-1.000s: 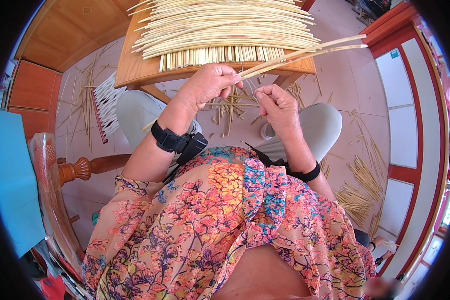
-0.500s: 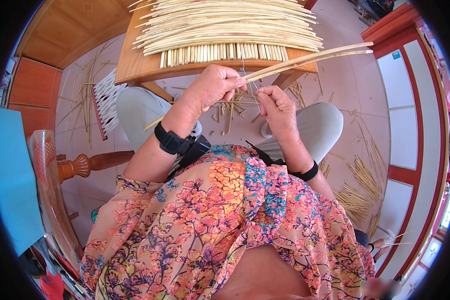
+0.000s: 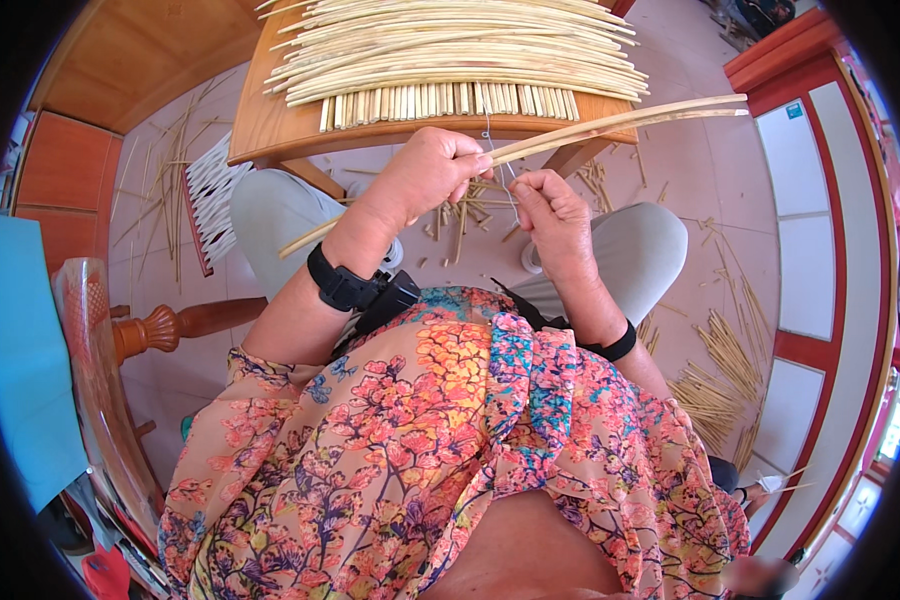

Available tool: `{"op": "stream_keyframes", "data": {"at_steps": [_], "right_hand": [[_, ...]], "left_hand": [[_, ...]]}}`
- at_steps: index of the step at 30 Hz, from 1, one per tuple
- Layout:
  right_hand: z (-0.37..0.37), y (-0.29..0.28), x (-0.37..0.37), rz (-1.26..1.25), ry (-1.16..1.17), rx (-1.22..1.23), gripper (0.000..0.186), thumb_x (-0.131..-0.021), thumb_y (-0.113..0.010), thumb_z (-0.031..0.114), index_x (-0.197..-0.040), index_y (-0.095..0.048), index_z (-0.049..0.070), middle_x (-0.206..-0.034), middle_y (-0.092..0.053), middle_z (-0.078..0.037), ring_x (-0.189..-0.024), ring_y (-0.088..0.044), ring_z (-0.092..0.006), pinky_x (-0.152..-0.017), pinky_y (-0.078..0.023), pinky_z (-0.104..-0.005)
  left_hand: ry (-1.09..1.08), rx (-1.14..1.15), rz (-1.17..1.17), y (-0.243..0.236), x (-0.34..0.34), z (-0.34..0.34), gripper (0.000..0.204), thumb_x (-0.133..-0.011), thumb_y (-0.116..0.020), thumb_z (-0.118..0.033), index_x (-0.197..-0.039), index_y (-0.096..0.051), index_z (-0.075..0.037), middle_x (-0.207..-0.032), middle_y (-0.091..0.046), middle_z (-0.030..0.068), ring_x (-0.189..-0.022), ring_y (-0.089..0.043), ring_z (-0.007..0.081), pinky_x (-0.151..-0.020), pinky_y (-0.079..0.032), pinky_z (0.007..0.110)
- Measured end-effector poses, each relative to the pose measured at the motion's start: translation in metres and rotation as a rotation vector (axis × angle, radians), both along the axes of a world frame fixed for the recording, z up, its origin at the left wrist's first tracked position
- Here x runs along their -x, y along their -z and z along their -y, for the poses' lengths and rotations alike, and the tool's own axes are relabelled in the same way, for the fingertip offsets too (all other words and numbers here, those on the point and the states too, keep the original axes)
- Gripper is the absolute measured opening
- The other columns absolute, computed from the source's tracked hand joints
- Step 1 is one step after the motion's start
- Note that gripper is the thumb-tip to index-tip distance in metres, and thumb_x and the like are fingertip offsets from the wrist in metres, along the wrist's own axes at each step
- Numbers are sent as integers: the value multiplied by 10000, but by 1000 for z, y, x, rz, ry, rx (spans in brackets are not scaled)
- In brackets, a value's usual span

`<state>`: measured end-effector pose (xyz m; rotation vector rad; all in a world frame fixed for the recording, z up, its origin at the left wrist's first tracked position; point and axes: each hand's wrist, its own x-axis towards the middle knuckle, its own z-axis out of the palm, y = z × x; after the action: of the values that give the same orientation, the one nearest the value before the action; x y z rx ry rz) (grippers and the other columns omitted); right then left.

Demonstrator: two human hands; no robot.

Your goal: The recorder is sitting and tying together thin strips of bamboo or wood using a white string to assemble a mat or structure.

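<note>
My left hand (image 3: 432, 172) is closed on long pale sticks (image 3: 610, 123), whose right ends reach out past the wooden table's edge. The fingers of my right hand (image 3: 555, 215) pinch a thin wire (image 3: 505, 172) that runs up across the sticks toward the table (image 3: 262, 125). On the table lies a broad layer of curved sticks (image 3: 450, 55) over a row of short upright-running pieces (image 3: 440, 102). My right hand sits just below and right of my left, over my knees.
Loose sticks (image 3: 730, 380) and short offcuts lie on the tiled floor (image 3: 670, 250). A white slatted item (image 3: 215, 200) is at left, beside a turned wooden rail (image 3: 200, 325) and blue board (image 3: 25, 350). Another person's hand (image 3: 750, 492) holds thin sticks at lower right, near white-and-red cabinets (image 3: 800, 250).
The sticks in my left hand have tilted down at their right ends and shifted slightly right. The other person's hand has moved, with thin sticks now showing in it.
</note>
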<state>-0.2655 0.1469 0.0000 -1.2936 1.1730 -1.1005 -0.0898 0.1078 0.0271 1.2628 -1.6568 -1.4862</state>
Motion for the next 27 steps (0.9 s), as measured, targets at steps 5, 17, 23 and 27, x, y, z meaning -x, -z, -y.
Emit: {"op": "stream_keyframes", "data": {"at_steps": [5, 17, 23, 27], "right_hand": [[1, 1, 0, 44, 15, -21, 59, -843, -523, 57, -801, -559, 37, -562, -445, 40, -503, -388, -22, -455, -322, -170], [2, 4, 1, 126, 41, -11, 72, -842, -517, 42, -784, -557, 30, -573, -444, 33, -511, -375, -34, -462, -315, -177], [3, -4, 0, 134, 55, 29, 76, -846, -526, 59, -789, -566, 28, -570, -452, 31, -509, -373, -32, -453, -305, -179], [10, -9, 6, 114, 65, 23, 81, -848, -529, 71, -789, -562, 28, -576, -464, 26, -501, -376, -30, -443, -304, -174]], "left_hand": [[-18, 40, -4, -2, 3, -3, 212, -835, -511, -151, -766, -627, 13, -468, -469, -3, -421, -385, 58, -434, -324, 222], [-16, 253, 126, 4, 10, -6, 194, -815, -532, -165, -722, -599, -9, -529, -487, 63, -484, -434, 164, -484, -366, 280], [-10, 343, 124, 2, 16, -11, 186, -832, -528, -121, -696, -560, 1, -487, -429, 15, -463, -389, 84, -452, -340, 250], [-53, 508, 218, 0, 23, -9, 213, -810, -526, -221, -713, -580, -40, -588, -538, 155, -539, -519, 320, -513, -404, 389]]}}
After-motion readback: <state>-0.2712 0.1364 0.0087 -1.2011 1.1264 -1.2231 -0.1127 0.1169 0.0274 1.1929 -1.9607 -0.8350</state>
